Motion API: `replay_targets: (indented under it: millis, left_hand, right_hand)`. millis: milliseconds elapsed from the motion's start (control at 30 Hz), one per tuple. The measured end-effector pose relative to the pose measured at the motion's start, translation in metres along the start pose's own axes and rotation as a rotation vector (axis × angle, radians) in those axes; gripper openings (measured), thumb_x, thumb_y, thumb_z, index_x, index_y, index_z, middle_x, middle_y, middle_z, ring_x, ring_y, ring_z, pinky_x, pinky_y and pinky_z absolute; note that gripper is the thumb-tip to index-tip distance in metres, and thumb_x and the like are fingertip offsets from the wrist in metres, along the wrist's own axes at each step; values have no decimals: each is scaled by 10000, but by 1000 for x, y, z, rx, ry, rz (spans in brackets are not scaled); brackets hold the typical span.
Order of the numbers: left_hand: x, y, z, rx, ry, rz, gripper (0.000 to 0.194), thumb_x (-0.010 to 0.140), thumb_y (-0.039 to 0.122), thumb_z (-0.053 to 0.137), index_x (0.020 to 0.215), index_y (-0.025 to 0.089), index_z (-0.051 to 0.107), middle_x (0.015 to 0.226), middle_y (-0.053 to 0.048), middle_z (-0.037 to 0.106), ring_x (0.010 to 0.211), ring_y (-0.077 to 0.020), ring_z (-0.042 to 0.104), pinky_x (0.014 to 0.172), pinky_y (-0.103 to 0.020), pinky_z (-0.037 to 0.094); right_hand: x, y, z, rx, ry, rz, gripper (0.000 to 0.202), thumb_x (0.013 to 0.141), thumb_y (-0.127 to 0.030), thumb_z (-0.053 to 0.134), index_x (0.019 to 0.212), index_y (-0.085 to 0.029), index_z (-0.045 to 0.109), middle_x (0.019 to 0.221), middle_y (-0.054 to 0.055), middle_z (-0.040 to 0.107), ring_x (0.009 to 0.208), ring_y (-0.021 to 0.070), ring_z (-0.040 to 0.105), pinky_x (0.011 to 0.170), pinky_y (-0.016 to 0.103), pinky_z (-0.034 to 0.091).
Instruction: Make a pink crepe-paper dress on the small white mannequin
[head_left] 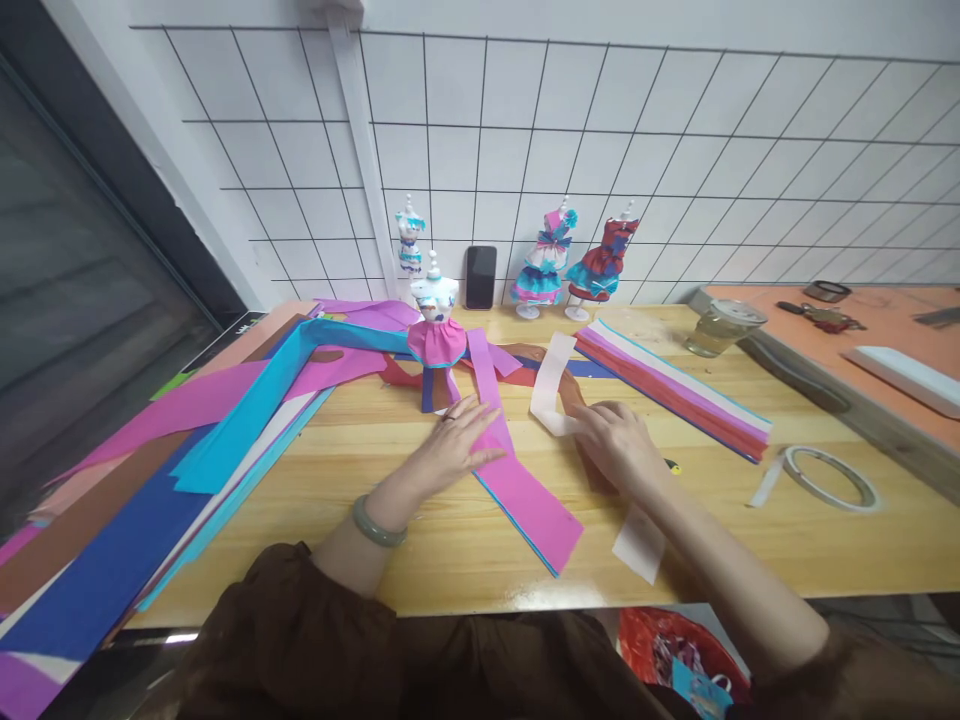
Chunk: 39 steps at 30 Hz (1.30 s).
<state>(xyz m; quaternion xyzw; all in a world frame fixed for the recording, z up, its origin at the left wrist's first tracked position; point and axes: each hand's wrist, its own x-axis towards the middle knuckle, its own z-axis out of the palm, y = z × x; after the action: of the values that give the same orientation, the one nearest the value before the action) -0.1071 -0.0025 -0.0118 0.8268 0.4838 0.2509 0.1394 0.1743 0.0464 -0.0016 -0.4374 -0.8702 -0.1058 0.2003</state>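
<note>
My left hand, with a green bangle at the wrist, rests with its fingers spread on a pink paper strip that has a blue edge beneath it. My right hand has its fingers closed on a white strip, which runs up and to the left of the fingertips. A brown strip passes beneath the right hand. Just beyond my left hand stands a small dress form in a pink skirt. Another white piece lies beneath my right forearm.
Long coloured strips cover the left side. Three small dressed forms and a phone stand by the tiled wall. A layered strip stack, a tape roll and a glass cup are at right. A red bag sits below the table edge.
</note>
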Motion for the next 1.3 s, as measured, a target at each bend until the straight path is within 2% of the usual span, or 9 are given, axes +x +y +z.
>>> replay_targets:
  millis: [167, 300, 433, 567, 700, 800, 900, 1067, 1300]
  left_hand:
    - [7, -2, -1, -197, 300, -24, 388, 940, 341, 366, 1207, 135, 558, 1186, -129, 612, 1183, -218, 499, 1047, -417, 370]
    - [6, 5, -3, -319, 348, -49, 354, 935, 338, 387, 1193, 169, 562, 1164, -110, 621, 1135, -196, 543, 1005, -385, 420]
    - [1, 20, -11, -586, 197, -13, 486, 866, 446, 514, 1288, 206, 499, 1369, -103, 485, 1297, -226, 410, 1089, -403, 327]
    - [-2, 34, -17, -592, -23, 75, 732, 666, 473, 729, 1313, 232, 487, 1469, -102, 356, 1379, -279, 267, 1137, -457, 221]
    - [-2, 41, -14, -583, -107, 91, 490, 696, 325, 738, 1161, 228, 619, 1442, -105, 400, 1373, -265, 289, 1125, -464, 247]
    - [-1, 38, -10, -615, -132, 122, 236, 774, 255, 659, 1004, 210, 688, 1344, -108, 522, 1329, -241, 378, 1102, -444, 295]
    - [0, 35, -9, -577, -193, 130, 236, 792, 254, 634, 1013, 196, 690, 1326, -124, 536, 1321, -244, 390, 1090, -438, 309]
    - [0, 38, -6, -722, -307, 173, 132, 814, 223, 594, 868, 192, 710, 1177, -83, 647, 1241, -236, 479, 1053, -402, 344]
    - [-2, 32, -5, -1108, -369, -218, 304, 685, 403, 725, 754, 127, 617, 771, -14, 637, 779, -127, 586, 766, -261, 441]
  right_hand:
    - [13, -3, -20, 54, 186, -40, 185, 888, -211, 501, 918, -149, 672, 810, 100, 673, 787, 222, 555, 694, 344, 414]
    - [5, -25, -57, 173, 353, -117, 153, 875, -165, 521, 982, -166, 630, 810, 81, 644, 766, 206, 556, 678, 335, 435]
    - [-9, -54, -78, 283, 351, -163, 194, 857, -111, 527, 1014, -191, 607, 796, 65, 619, 728, 189, 566, 642, 320, 440]
    - [-15, -73, -81, 369, 354, -161, 240, 847, -60, 516, 1037, -191, 583, 810, 65, 621, 741, 179, 587, 640, 302, 463]
    - [-12, -85, -86, 430, 341, -203, 245, 857, -78, 496, 1047, -201, 587, 874, 70, 646, 801, 173, 625, 681, 287, 495]
    - [-14, -90, -93, 553, 253, -222, 229, 873, -104, 466, 1031, -212, 591, 905, 70, 672, 836, 172, 645, 715, 277, 513]
    - [-17, -89, -96, 735, -40, -176, 198, 902, -162, 451, 1012, -221, 605, 910, 60, 688, 828, 162, 653, 706, 255, 520]
    - [-4, -64, -73, 858, -295, 22, 218, 907, -301, 477, 938, -195, 665, 918, 75, 703, 834, 190, 655, 727, 299, 526]
    - [61, -7, -23, 1490, -464, 467, 308, 716, -216, 704, 1018, -180, 649, 1080, 77, 682, 1023, 204, 629, 905, 316, 491]
